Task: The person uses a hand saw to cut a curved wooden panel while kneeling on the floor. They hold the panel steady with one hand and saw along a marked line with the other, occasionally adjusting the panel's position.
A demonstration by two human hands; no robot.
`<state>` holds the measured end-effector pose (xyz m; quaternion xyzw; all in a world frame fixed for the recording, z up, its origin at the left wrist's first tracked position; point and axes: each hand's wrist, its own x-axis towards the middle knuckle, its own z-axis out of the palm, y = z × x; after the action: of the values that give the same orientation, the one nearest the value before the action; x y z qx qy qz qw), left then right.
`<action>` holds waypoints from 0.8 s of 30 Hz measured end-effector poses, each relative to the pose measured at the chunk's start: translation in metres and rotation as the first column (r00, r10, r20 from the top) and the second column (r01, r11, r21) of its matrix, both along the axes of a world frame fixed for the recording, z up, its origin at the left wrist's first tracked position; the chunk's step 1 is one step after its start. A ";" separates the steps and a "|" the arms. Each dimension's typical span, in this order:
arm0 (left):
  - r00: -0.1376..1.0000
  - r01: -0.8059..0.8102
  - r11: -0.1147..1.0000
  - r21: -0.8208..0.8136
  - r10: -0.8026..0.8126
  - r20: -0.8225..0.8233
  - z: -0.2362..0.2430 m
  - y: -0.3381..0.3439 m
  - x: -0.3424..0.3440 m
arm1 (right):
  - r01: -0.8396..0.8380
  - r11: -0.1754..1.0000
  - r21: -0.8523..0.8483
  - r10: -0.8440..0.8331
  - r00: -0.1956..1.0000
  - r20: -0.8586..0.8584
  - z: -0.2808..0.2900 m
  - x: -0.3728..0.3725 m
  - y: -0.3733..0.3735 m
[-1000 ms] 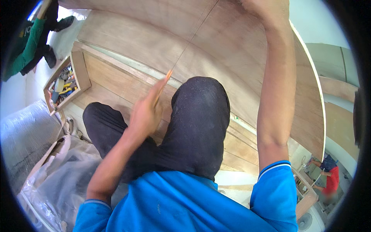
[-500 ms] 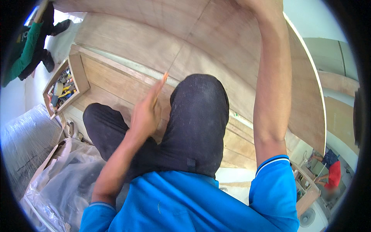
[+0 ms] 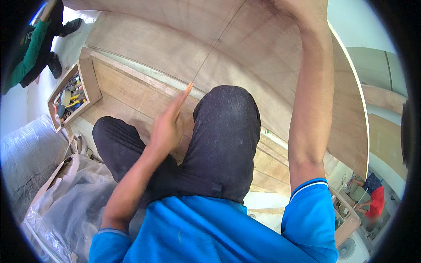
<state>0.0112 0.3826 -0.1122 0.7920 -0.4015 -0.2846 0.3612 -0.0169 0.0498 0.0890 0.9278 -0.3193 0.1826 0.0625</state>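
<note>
Plywood sheet (image 3: 272,65), one taut string (image 3: 215,44)

Right hand (image 3: 307,11) cut off by top edge; string (image 3: 215,44) end out of frame. Tools in wooden tray (image 3: 90,81) too small to identify.

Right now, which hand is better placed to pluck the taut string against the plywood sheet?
Probably left. The left hand already pinches the thin taut string above the large brown plywood sheet; the right hand anchors the far end at the picture's top edge.
</note>
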 end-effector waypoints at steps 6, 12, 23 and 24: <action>0.999 0.009 0.998 0.057 -0.011 0.034 -0.094 -0.086 0.032 | -0.036 0.999 -0.009 0.036 0.999 -0.008 0.007 0.006 0.004; 0.999 -0.035 0.996 0.083 0.032 0.038 -0.096 -0.102 0.032 | -0.025 1.000 0.010 0.025 0.998 -0.050 -0.014 0.017 -0.016; 0.994 -0.037 0.993 0.114 0.025 0.102 -0.128 -0.145 0.048 | -0.052 0.999 -0.008 0.052 0.998 -0.039 0.001 0.018 -0.013; 0.994 -0.064 0.996 0.057 0.059 0.090 -0.144 -0.151 0.059 | -0.065 0.998 0.009 0.065 0.998 -0.026 -0.007 0.023 -0.013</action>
<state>0.0697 0.2316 -0.2566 0.8263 -0.3839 -0.2500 0.3276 0.0058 0.0366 0.0821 0.9402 -0.2889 0.1712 0.0570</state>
